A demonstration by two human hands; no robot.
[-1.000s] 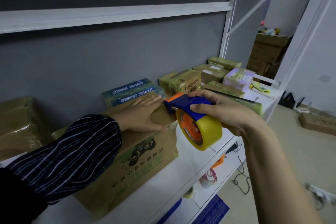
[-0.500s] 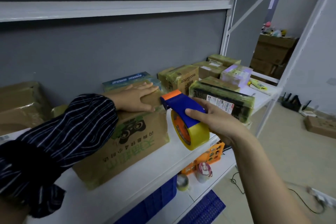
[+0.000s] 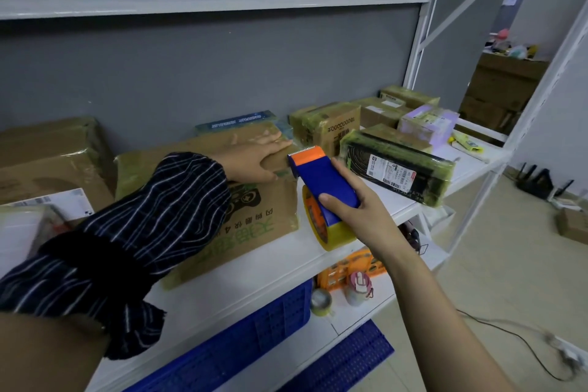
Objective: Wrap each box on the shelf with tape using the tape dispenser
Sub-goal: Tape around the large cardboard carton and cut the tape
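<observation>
A brown cardboard box (image 3: pixel 254 226) with green print lies on the white shelf (image 3: pixel 248 283), partly covered in yellowish tape. My left hand (image 3: pixel 254 157) presses flat on its top near the right end, fingers straight. My right hand (image 3: pixel 359 216) grips a blue tape dispenser (image 3: pixel 321 178) with an orange cutter end and a yellow tape roll (image 3: pixel 327 229). The cutter end touches the box's upper right corner, right beside my left thumb.
Several taped boxes stand further right along the shelf, the nearest a long black one (image 3: pixel 397 165). A big taped box (image 3: pixel 47 156) sits at the left. Below are blue crates (image 3: pixel 241 344) and an orange basket (image 3: pixel 350 267). A shelf post (image 3: pixel 496 175) rises at the right.
The view has shifted lower and closer to the shelf. The dispenser has tilted up, its cutter end now at the box's top corner, the roll hanging lower. My left hand has stayed flat on the box.
</observation>
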